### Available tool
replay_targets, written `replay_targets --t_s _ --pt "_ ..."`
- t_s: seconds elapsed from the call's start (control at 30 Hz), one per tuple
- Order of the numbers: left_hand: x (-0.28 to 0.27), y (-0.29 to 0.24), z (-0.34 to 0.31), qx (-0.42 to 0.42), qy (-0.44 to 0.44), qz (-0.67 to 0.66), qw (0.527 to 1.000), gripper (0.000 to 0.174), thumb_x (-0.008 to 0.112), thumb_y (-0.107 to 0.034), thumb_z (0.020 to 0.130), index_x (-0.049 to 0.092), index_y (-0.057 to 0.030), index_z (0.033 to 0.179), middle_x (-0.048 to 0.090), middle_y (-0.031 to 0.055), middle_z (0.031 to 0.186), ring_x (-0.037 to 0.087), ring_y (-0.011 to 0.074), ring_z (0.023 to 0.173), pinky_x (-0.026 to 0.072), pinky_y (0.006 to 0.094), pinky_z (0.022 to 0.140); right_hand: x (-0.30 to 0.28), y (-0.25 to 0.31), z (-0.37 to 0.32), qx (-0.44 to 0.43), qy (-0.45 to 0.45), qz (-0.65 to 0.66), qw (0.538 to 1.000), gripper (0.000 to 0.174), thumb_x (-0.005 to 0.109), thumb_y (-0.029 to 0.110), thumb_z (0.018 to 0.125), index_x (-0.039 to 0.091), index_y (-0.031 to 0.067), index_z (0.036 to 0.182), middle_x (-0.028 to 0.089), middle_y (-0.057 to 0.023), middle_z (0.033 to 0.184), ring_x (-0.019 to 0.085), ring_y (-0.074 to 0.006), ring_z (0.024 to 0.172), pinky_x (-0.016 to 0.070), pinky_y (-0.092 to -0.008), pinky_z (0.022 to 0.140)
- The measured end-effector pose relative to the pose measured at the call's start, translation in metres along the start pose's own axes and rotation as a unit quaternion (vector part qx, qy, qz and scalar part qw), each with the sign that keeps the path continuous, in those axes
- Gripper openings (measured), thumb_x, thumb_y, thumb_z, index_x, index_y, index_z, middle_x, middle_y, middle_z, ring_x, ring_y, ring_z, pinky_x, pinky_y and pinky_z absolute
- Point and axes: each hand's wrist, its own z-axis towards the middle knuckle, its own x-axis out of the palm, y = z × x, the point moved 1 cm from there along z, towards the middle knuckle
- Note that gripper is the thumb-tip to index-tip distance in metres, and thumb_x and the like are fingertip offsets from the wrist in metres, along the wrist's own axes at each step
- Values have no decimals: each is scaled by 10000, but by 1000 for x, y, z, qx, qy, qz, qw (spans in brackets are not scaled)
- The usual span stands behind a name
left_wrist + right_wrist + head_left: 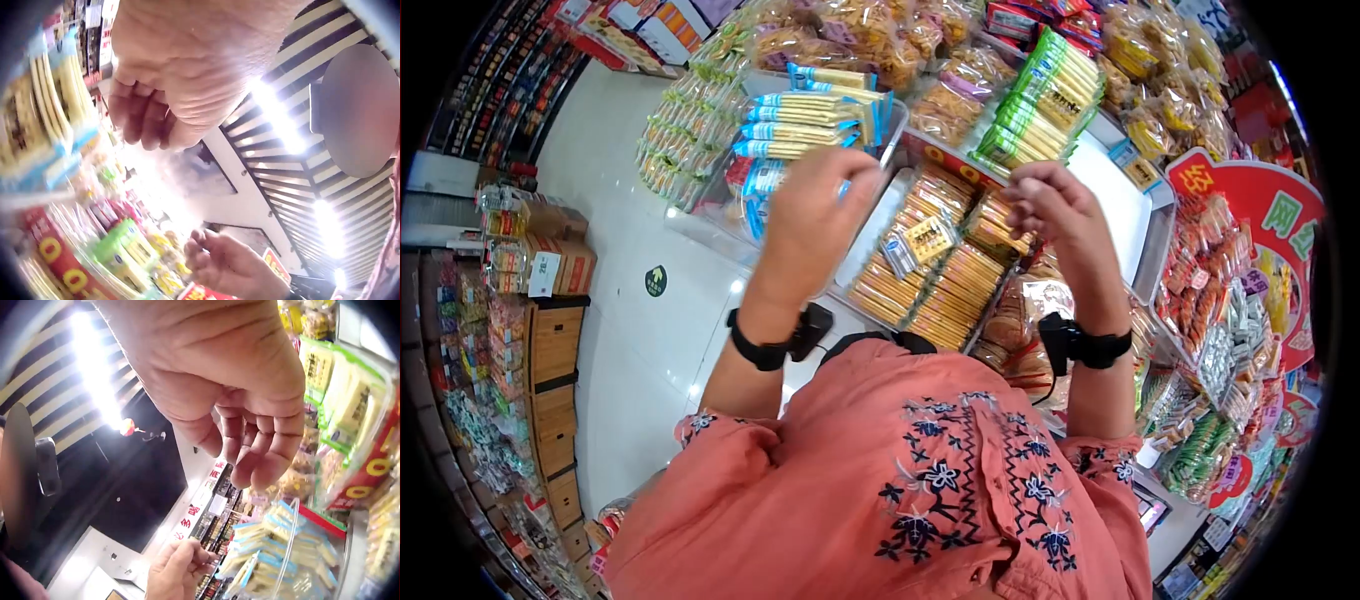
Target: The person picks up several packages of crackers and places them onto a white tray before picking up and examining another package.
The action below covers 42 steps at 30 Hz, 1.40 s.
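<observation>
Both hands are raised over a shop display, fingers loosely curled and nothing held. The left hand [820, 215] hovers near a clear bin of blue-and-white snack packs [800, 125]. In the left wrist view, the left hand's fingers [147, 119] bend toward the palm around empty air. Across from it, the right hand [1062, 210] hangs beside green-edged snack packs [1045, 100], thumb close to its bent fingers. The right wrist view shows this right hand [231, 381] with an empty palm. Between the hands lie yellow wrapped stick packs [955, 285] with a label card [930, 240] on top.
Bagged snacks [850, 40] fill the far bins. A red round sign [1280, 230] and hanging packets [1200, 250] stand to the right. Pale tiled floor [625, 200] runs along the left, past wooden drawers [557, 350]. Round wrapped biscuits [1025, 330] sit below the right hand.
</observation>
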Motion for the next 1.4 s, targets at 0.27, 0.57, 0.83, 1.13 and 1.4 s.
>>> replay_targets --t_s 0.27,0.57,0.83,1.13,1.4 --pt "-85 75 4 -117 -58 52 990 290 638 -187 981 632 -25 1221 645 89 1127 615 190 1010 480 313 883 78 -5 29 -14 87 -62 994 272 619 231 995 615 24 1171 665 -33 1027 642 -103 836 526 -259 710" --pt "-74 100 3 -3 -23 79 997 373 664 -180 948 597 -19 1278 591 143 1260 574 281 1148 457 353 969 123 0 110 -295 -6 -361 885 315 632 136 897 652 57 1201 652 -151 1068 641 -305 881 511 -394 776" --pt "-74 99 2 -35 -15 35 999 385 645 -194 959 586 -5 1289 579 159 1269 555 299 1183 421 369 1028 137 -13 139 -315 -3 -431 845 221 610 115 892 661 65 1101 659 -156 1083 641 -387 937 513 -459 805" --pt "-72 98 10 -25 -27 48 998 383 635 -212 969 588 -13 1292 591 141 1251 575 269 1152 453 348 986 137 -17 144 -340 -61 -379 859 160 612 126 907 638 57 1048 666 -173 897 656 -371 825 518 -429 718" --pt "-81 65 38 -44 -25 -34 998 357 629 -229 994 595 -10 1274 605 133 1233 594 237 1107 481 328 934 93 9 114 -120 5 -55 991 133 602 181 943 597 51 971 625 -13 748 626 -118 613 501 -272 611"
